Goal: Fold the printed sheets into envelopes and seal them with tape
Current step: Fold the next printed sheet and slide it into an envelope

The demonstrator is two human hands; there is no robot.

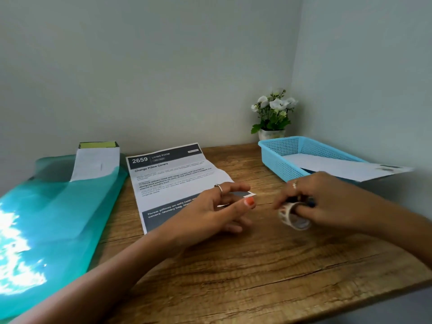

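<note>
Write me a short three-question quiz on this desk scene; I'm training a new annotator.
1. True or false: the printed sheet lies inside the blue basket.
2. Which hand holds the tape roll? A) left hand B) right hand
3. Fill in: the potted flowers stand in the table's far ____ corner.

Key:
1. False; it lies on the wooden table.
2. B, the right hand; the left hand rests at the sheet's edge.
3. right
</note>
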